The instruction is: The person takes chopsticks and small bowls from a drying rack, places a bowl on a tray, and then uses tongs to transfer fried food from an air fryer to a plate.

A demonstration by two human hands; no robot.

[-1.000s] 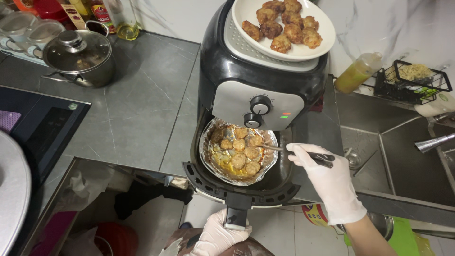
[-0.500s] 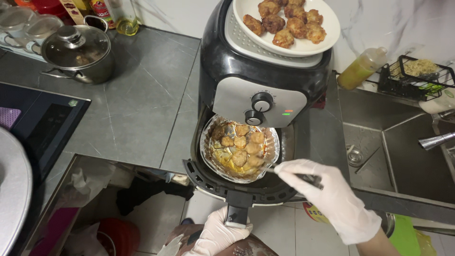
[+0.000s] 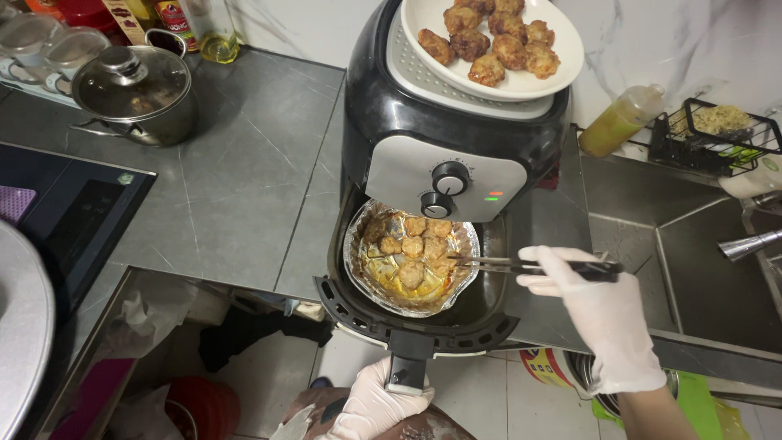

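— So, where are we keeping our hands around the air fryer basket (image 3: pixel 489 314)?

— We are gripping its black handle (image 3: pixel 406 371) with our gloved left hand (image 3: pixel 371 405), fingers wrapped around it from below, while the basket is sitting pulled out of the black air fryer (image 3: pixel 440 122). Our gloved right hand (image 3: pixel 599 305) is pinching a pair of tongs (image 3: pixel 529 265) shut, their tips reaching over the right edge of the foil tray (image 3: pixel 411 257).

— And what are we seeing in the containers?

— The foil tray is lying inside the basket, holding browned pieces of food (image 3: pixel 411 244) in oily juices. A white plate (image 3: pixel 497 81) is resting on top of the fryer with more fried pieces (image 3: pixel 493 41). A lidded steel pot (image 3: pixel 134 94) is standing well apart on the grey counter (image 3: pixel 236 171).

— Anything we are struggling to make out?

— We cannot tell whether the tongs are gripping a piece; the pot's contents are blurred under its glass lid.
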